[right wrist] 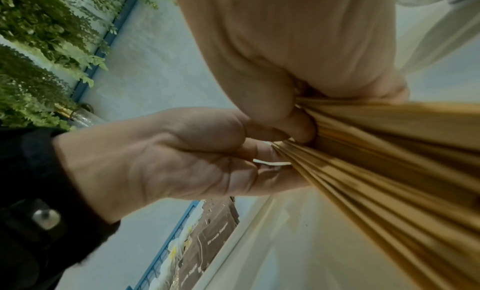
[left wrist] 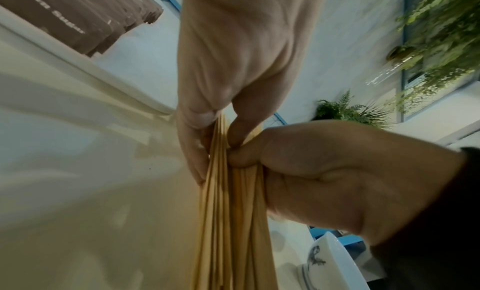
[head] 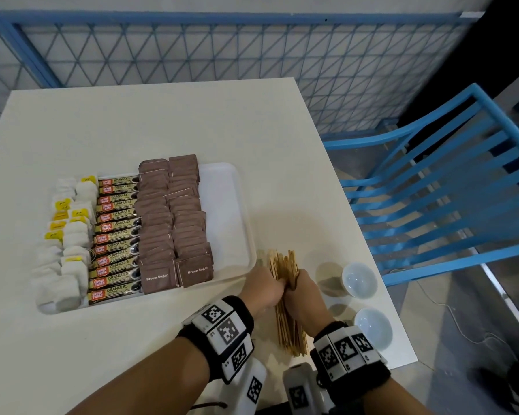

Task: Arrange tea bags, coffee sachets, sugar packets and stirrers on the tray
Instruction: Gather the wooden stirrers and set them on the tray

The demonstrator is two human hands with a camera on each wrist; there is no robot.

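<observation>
A bundle of wooden stirrers (head: 286,322) sits just right of the white tray (head: 225,205), near the table's front edge. My left hand (head: 274,287) and right hand (head: 297,287) both grip it around the middle, knuckles touching. In the left wrist view my left fingers (left wrist: 197,151) pinch the stirrers (left wrist: 233,222); in the right wrist view my right hand (right wrist: 298,120) clamps the stirrers (right wrist: 389,161). On the tray stand columns of tea bags (head: 69,235), coffee sachets (head: 116,235) and brown sugar packets (head: 174,220). The tray's right strip is bare.
Two small white bowls (head: 358,278) (head: 373,327) stand right of my hands, close to the table's right edge. A blue slatted chair (head: 432,190) is beside the table on the right. A blue mesh fence (head: 192,49) runs behind the table.
</observation>
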